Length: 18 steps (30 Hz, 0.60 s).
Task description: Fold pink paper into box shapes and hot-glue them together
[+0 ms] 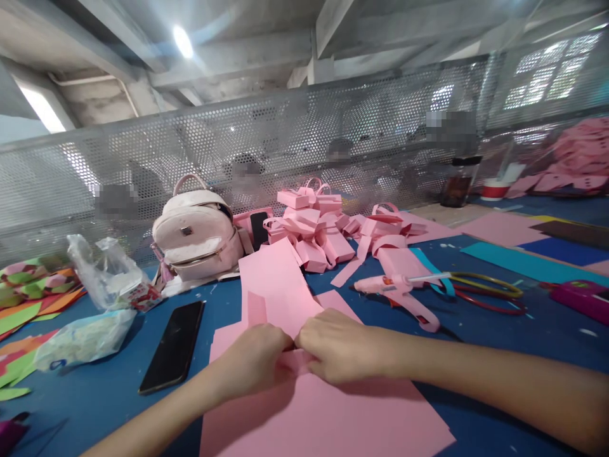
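Both hands meet over pink sheets at the centre. My left hand (259, 358) is closed, its fingers curled against a pink piece (297, 362). Right beside it, my right hand (328, 346) pinches the same pink piece, fingertips nearly touching the left ones. A long pink sheet (276, 282) stretches away behind the hands, with a fold at its left side. Larger pink sheets (323, 419) lie flat below the hands. The fingertips partly hide the piece between them.
Behind are a pile of pink paper boxes (314, 228) and a pale backpack (195, 235). A black phone (172, 346) and plastic bags (88, 339) lie left. To the right are a pink glue gun (399, 292), coloured strips (518, 260) and a dark jar (459, 181).
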Available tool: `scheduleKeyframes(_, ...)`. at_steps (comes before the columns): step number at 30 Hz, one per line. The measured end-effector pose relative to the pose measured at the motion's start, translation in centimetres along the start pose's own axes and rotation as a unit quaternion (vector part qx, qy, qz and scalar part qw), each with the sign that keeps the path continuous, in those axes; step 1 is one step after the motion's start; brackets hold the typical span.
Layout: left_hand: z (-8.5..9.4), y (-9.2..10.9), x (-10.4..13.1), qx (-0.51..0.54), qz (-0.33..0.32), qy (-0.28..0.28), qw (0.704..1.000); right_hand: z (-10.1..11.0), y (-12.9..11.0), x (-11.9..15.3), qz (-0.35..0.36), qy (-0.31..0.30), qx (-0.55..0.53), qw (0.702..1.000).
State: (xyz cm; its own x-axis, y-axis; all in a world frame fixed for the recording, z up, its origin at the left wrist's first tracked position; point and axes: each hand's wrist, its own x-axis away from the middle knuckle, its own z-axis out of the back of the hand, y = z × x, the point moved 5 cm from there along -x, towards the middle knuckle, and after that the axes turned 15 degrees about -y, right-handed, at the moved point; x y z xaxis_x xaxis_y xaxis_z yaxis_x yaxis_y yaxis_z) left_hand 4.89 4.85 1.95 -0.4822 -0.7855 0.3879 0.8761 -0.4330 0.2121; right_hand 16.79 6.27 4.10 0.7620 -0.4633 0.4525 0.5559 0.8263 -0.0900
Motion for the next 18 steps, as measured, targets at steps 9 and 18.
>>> scheduleKeyframes(9, 0.12, 0.17, 0.03, 0.022, -0.017, 0.007, 1.000, 0.10, -0.62, 0.48, -0.021, -0.018, 0.028, 0.999)
scheduleKeyframes(18, 0.04, 0.01, -0.20, 0.056, -0.021, 0.022, 0.998, 0.12, -0.15, 0.15, -0.020, -0.016, 0.019, 0.999)
